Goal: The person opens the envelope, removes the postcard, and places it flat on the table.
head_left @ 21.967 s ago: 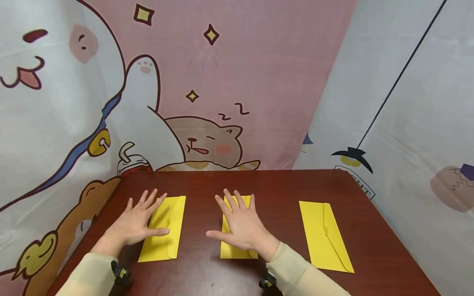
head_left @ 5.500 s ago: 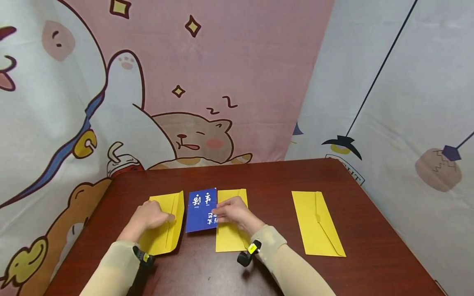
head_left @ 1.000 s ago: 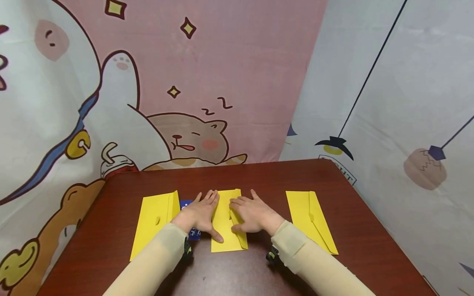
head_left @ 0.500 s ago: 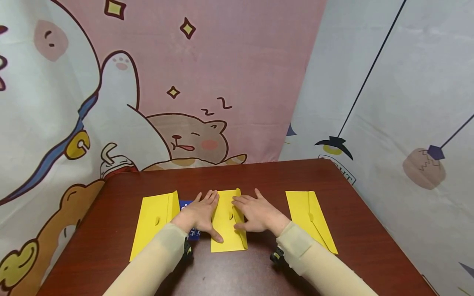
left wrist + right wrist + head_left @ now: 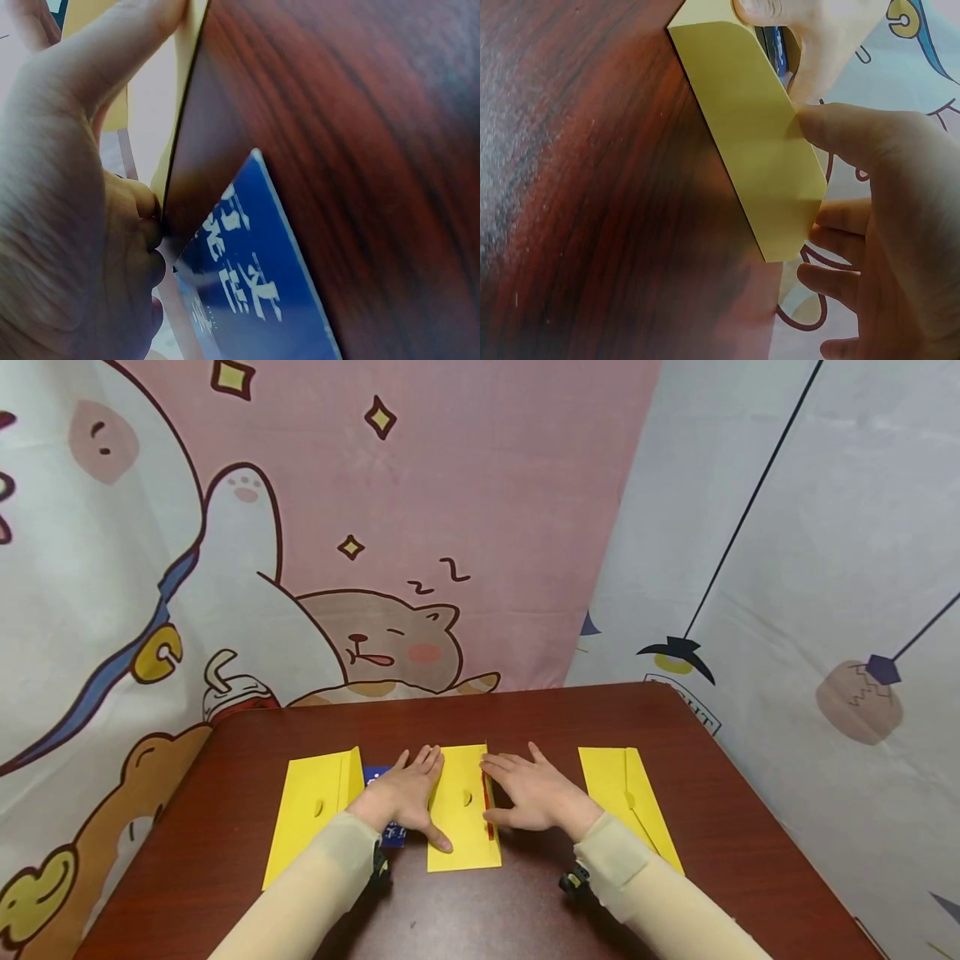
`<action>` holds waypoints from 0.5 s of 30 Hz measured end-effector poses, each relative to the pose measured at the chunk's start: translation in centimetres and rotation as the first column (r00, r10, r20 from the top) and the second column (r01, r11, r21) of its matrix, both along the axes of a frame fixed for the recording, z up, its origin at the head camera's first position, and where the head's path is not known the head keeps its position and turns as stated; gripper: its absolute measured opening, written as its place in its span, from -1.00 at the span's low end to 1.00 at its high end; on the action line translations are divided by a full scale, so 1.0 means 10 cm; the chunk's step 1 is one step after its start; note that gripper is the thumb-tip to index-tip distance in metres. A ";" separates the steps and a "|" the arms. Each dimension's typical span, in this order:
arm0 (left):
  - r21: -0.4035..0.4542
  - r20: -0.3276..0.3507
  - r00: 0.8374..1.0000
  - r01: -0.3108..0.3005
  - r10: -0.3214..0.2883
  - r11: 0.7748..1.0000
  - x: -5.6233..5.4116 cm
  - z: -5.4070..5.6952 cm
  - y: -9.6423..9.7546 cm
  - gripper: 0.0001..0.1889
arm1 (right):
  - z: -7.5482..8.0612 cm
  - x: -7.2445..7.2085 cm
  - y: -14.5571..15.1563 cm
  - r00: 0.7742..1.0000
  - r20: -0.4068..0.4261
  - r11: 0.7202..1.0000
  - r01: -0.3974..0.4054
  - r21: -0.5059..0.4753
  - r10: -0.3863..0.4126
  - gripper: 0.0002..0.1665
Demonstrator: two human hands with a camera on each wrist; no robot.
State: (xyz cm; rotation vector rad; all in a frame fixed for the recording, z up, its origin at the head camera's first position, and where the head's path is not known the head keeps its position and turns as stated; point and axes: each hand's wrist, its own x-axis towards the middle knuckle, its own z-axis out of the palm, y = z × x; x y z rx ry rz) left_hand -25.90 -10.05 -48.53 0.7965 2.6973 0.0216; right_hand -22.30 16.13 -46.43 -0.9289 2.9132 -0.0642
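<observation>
The middle yellow envelope (image 5: 455, 847) lies on the table. My left hand (image 5: 401, 800) rests along its left side, fingers straight and thumb spread. On its right side my right hand (image 5: 538, 795) touches the raised flap (image 5: 750, 135) at its edge, with thumb and fingers apart and not curled round it. A thin red strip (image 5: 489, 806) shows at the opening; what it belongs to is unclear. Below the left hand lies a blue card (image 5: 393, 835) with white characters, mostly hidden in the head view. The left wrist view shows this blue card (image 5: 262, 292) flat on the table.
A left yellow envelope (image 5: 300, 814) lies with its flap edge slightly lifted, next to the blue card. Another yellow envelope (image 5: 626, 802) lies closed at the right, partly behind the right sleeve. The dark red table (image 5: 525, 718) meets a printed cloth backdrop (image 5: 487, 527).
Over the last second my right hand moves right, lifting the middle envelope's flap and exposing the red strip. Earlier, my left hand was on the left envelope and my right hand held the blue card.
</observation>
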 end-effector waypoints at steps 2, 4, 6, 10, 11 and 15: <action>0.000 -0.001 1.000 -0.005 0.005 1.000 0.00 0.00 0.00 0.66 | 0.00 0.00 0.02 1.000 0.003 1.000 0.000 -0.010 0.000 0.01; 0.004 -0.001 1.000 -0.008 0.008 1.000 0.00 -0.01 -0.01 0.66 | 0.00 -0.01 0.04 1.000 0.010 1.000 0.004 -0.020 -0.003 0.01; 0.008 -0.003 1.000 -0.009 0.009 1.000 -0.01 -0.02 -0.01 0.67 | 0.00 -0.01 0.06 1.000 0.015 1.000 0.011 -0.017 -0.010 0.02; 0.014 -0.008 1.000 -0.007 0.007 1.000 -0.01 -0.03 -0.01 0.67 | 0.00 -0.01 0.11 0.999 0.030 0.999 0.033 -0.012 -0.033 0.03; 0.017 -0.009 1.000 -0.007 0.008 1.000 -0.01 -0.03 -0.01 0.67 | 0.00 -0.01 0.12 0.999 0.032 0.999 0.036 -0.012 -0.036 0.03; 0.017 -0.013 1.000 -0.003 0.003 1.000 -0.01 -0.03 -0.01 0.67 | 0.00 -0.01 0.17 0.999 0.036 0.999 0.036 -0.005 -0.036 0.03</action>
